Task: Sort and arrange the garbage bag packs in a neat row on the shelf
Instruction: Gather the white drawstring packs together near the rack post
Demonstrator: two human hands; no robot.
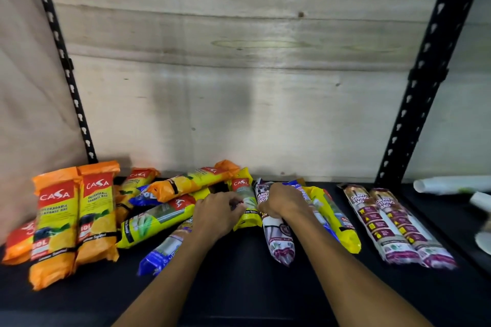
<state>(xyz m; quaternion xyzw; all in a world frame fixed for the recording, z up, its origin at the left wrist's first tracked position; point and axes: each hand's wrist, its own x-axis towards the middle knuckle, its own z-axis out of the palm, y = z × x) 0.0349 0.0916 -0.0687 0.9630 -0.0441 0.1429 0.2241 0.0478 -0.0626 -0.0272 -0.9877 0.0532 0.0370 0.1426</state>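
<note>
The black shelf (239, 287) carries everything, backed by a pale wooden panel (239, 74) between two slotted black uprights (414, 82). Its front half is bare, probably kept free as working room.

At the left, two orange and yellow packs (77, 218) lie side by side, touching, long sides parallel, with another orange pack (18, 244) partly tucked beside them. That reads as a sorted group begun by kind. At the far right, two maroon draw-string packs (393, 225) lie parallel and touching, a second sorted pair, well apart from the orange ones.

Between them sits the unsorted heap (175, 194): yellow, orange and blue packs crossing at angles, one orange-ended pack lying on top of others. A blue pack (162, 249) slants out toward the shelf's front, and a yellow pack (337, 220) leans just beside the right forearm.

The left hand (218, 214) rests over the heap's edge, its fingers curled at a yellow and green pack (245, 202); whether that grip is closed on it cannot be told through the blur. The right hand (283, 200) wraps the upper part of a maroon draw-string pack (279, 239), holding it, likely to carry it over to its two matching packs at the right.
</note>
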